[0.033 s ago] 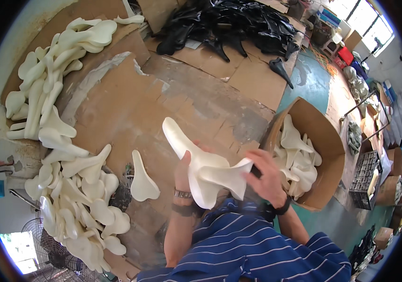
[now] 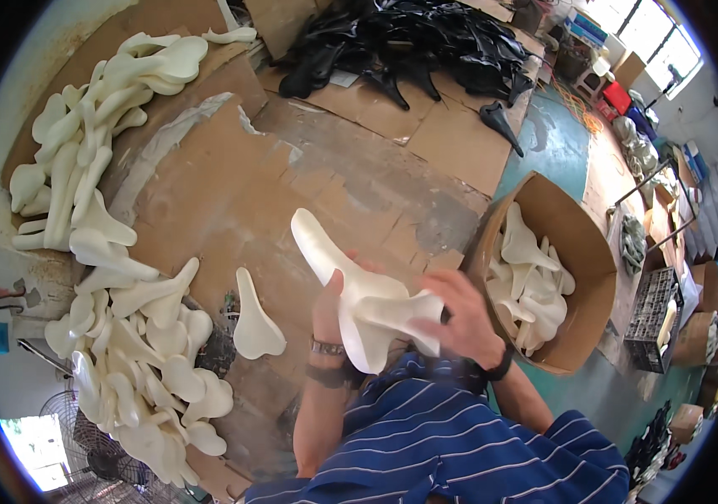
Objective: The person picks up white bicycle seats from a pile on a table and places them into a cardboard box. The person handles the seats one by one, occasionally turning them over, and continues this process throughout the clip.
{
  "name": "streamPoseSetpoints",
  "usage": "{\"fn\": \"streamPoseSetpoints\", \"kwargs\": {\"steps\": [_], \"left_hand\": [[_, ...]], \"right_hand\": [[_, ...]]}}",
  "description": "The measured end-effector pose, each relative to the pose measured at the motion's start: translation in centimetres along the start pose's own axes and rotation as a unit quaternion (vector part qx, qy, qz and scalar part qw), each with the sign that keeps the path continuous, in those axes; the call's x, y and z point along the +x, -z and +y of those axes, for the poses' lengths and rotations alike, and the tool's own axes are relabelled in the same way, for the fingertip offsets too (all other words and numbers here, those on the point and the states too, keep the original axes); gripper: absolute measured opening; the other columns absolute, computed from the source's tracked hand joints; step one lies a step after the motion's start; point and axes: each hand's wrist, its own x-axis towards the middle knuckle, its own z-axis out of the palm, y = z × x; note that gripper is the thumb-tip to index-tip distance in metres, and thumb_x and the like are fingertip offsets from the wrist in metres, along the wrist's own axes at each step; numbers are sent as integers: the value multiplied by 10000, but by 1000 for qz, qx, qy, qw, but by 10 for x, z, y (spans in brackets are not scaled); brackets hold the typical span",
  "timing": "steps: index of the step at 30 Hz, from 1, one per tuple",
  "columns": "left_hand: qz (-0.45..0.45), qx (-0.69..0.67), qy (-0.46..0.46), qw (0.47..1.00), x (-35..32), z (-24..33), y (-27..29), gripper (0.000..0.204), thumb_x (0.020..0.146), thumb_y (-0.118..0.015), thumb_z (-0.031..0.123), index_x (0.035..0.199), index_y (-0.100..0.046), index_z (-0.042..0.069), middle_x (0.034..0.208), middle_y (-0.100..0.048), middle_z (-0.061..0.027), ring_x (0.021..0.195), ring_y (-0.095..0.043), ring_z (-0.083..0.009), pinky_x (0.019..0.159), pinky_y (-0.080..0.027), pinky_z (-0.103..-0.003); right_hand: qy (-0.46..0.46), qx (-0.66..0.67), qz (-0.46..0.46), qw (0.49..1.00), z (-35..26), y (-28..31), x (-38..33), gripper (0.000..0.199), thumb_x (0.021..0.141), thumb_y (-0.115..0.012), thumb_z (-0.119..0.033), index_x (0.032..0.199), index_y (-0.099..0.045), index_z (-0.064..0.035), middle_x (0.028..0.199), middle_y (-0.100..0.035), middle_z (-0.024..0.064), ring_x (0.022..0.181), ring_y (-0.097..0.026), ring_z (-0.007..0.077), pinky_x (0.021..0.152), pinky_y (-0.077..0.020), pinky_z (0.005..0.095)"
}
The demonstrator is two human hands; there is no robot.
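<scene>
My left hand (image 2: 328, 315) is closed around a white foam bicycle saddle pad (image 2: 317, 244), its long nose pointing to the far left. Against the wide end of that pad lies a second flared white piece (image 2: 392, 312); whether it is a separate pad I cannot tell. My right hand (image 2: 464, 319), slightly blurred, closes its fingers and thumb on the flared right end. To the left of my left hand, a single white saddle pad (image 2: 256, 323) lies by itself on the cardboard-covered table (image 2: 224, 202).
White saddle pads are heaped at the far left (image 2: 90, 126) and near left (image 2: 149, 370). Black saddle covers (image 2: 409, 50) pile up at the back. At my right, an open cardboard box (image 2: 586, 286) holds more white pads. A fan (image 2: 94, 445) stands at the lower left.
My right hand has shifted slightly left and inward over the flared end of the white piece. My left hand and the pad in it stay nearly still.
</scene>
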Motion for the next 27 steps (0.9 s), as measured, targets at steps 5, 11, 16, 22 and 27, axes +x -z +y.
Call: {"fn": "streamPoseSetpoints", "kwargs": {"steps": [5,11,16,22,27], "left_hand": [[20,42,-25,999,-16,7,-17,601,1006,-582,367,1461,-385,27,1253,-613,-175,1282,-544,-354,1081,-469,-511],[9,122,-16,992,-22,16,-6,514,956,-597,286,1381,-460,32,1268,-599,-207,1281,-541,-359,1079,-468,-507],[-9,64,8,998,-22,15,5,513,911,-609,263,1363,-487,52,1283,-592,-219,1298,-530,-370,1083,-467,-521],[-20,47,27,998,-16,8,10,521,897,-612,261,1361,-487,58,1288,-592,-217,1306,-525,-374,1091,-461,-531],[-19,58,35,997,-14,6,8,523,894,-609,254,1359,-478,53,1285,-594,-221,1299,-530,-379,1086,-466,-531]], "right_hand": [[91,-24,-134,986,-12,-31,28,608,744,-864,-387,1195,-636,-48,1081,-662,136,1037,-614,356,891,-491,452],[93,53,-158,982,5,-46,29,508,756,-839,-299,1146,-642,-39,995,-664,157,951,-623,365,834,-502,448],[76,70,-182,978,7,-43,32,467,764,-796,-251,1141,-658,-11,985,-665,201,936,-627,380,822,-512,457],[44,69,-212,974,14,-37,30,445,772,-789,-194,1158,-679,-1,1028,-692,171,961,-634,367,850,-506,443],[40,93,-213,972,19,-37,28,458,792,-749,-241,1173,-685,7,1004,-669,239,959,-632,401,855,-509,460]]}}
